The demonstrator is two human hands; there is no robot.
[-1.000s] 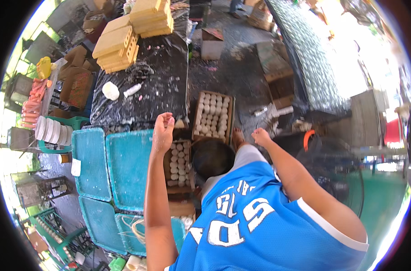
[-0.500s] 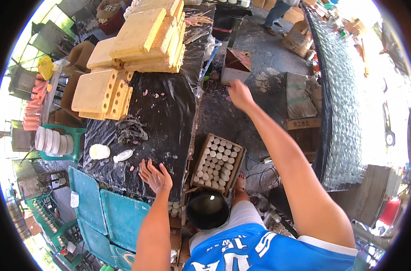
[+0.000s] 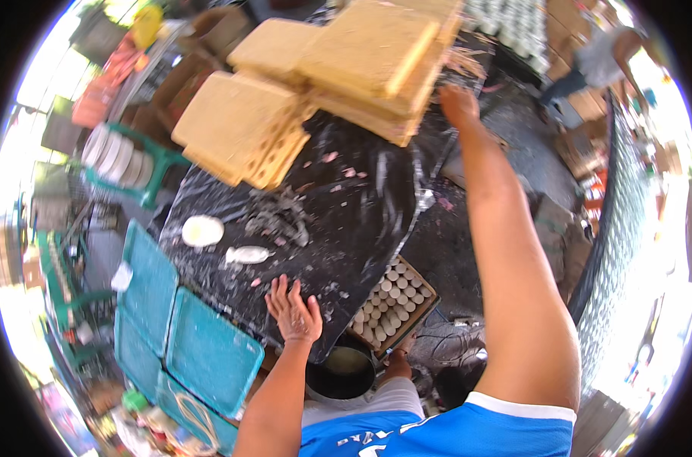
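My left hand (image 3: 294,314) lies on the near edge of the black plastic-covered table (image 3: 353,221), fingers spread, holding nothing. Just beyond it are a white bottle (image 3: 248,254) on its side, a round white tub (image 3: 202,231) and a crumpled dark cloth (image 3: 279,216). Stretched far forward, my right hand (image 3: 460,107) is at the table's right edge, beside a tall stack of yellow slabs (image 3: 369,49) with holes along their sides. Its fingers are blurred and partly hidden, so any hold is unclear. Thin sticks (image 3: 466,62) lie just past it.
A box of white cylinders (image 3: 395,305) stands on the floor right of the table, near a black bucket (image 3: 341,373). Teal trays (image 3: 213,350) adjoin the table's near left side. A green stool (image 3: 144,194) holds white discs. Another person (image 3: 601,65) stands at far right.
My right hand has gone from above an open carton on the floor to the table's far right edge by the slabs. The view has turned; my left hand stays flat on the table.
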